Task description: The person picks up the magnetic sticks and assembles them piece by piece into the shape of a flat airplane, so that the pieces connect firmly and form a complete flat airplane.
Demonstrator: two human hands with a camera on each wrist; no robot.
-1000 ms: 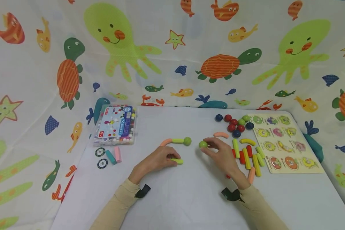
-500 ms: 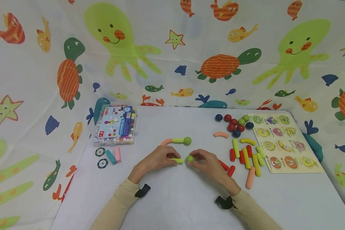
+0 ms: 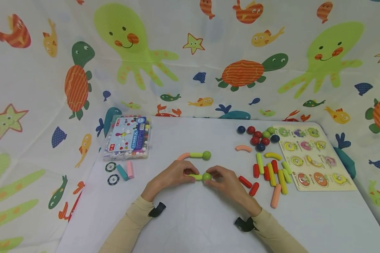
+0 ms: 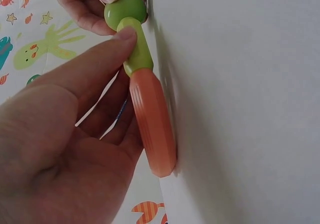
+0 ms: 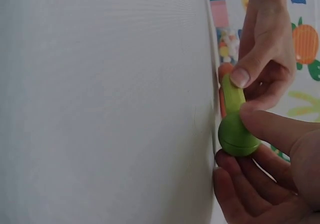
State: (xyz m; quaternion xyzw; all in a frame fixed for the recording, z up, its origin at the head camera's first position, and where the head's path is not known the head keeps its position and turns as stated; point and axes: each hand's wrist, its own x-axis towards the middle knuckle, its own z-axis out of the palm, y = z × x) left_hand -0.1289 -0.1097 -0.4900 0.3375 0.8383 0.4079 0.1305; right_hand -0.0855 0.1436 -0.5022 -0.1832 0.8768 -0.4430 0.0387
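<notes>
My left hand point(image 3: 176, 174) pinches a lime-green stick point(image 3: 196, 177) between thumb and fingers. In the left wrist view, a salmon-coloured curved stick point(image 4: 151, 126) continues from its near end, down along the palm; the head view hides that part. My right hand point(image 3: 225, 181) holds a green ball point(image 3: 206, 177) between thumb and fingertips, right against the stick's other end. Just beyond the hands lies a similar row on the white table: a green ball point(image 3: 207, 155), a lime-green stick point(image 3: 195, 155) and a salmon curved stick point(image 3: 183, 156), partly behind the left hand.
Right of my hands lie loose red sticks point(image 3: 254, 189), yellow sticks point(image 3: 282, 181) and a salmon curved stick point(image 3: 243, 148). Behind them sit several balls point(image 3: 254, 140) beside a picture board point(image 3: 316, 158). At left are a clear bead box point(image 3: 126, 137), two round chips point(image 3: 113, 179) and small blocks point(image 3: 130, 170).
My right hand has moved left with the green ball, bringing it up to the end of the lime-green stick. The left hand has stayed in place, holding the stick.
</notes>
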